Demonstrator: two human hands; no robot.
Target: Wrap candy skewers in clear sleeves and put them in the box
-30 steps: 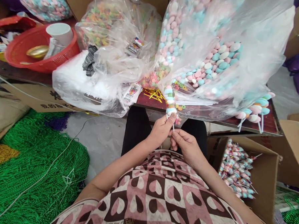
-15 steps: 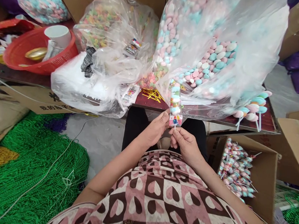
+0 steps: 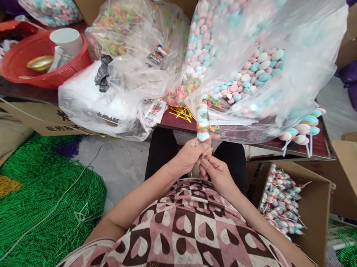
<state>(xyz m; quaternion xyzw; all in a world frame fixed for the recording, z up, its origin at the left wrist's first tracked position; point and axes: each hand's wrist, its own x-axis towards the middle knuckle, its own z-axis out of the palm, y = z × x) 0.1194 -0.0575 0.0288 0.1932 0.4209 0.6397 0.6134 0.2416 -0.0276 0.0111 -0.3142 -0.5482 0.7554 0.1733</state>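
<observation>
A wrapped marshmallow lollipop (image 3: 203,121) stands upright before me, with pink, white and blue pieces stacked in a clear bag. Closed around the gathered bottom of its wrapper is my left hand (image 3: 193,155). Just below, my right hand (image 3: 217,170) is pinched at the lower end, where the stick is mostly hidden by fingers. Gold twist ties (image 3: 182,113) lie on the table edge, left of the lollipop. Several unwrapped marshmallow skewers (image 3: 303,127) rest at the table's right corner.
Big clear bags hold marshmallows (image 3: 261,66) and gummy rings (image 3: 118,24). A red basket (image 3: 13,63) with a white cup stands at left. Finished lollipops fill a cardboard box (image 3: 314,220) at lower right. Green bead strands (image 3: 57,207) cover the floor at left.
My left hand has closed around the wrapper's bottom, covering the printed card seen before. The lollipop has shifted slightly left and down; my right hand stays at the stick end.
</observation>
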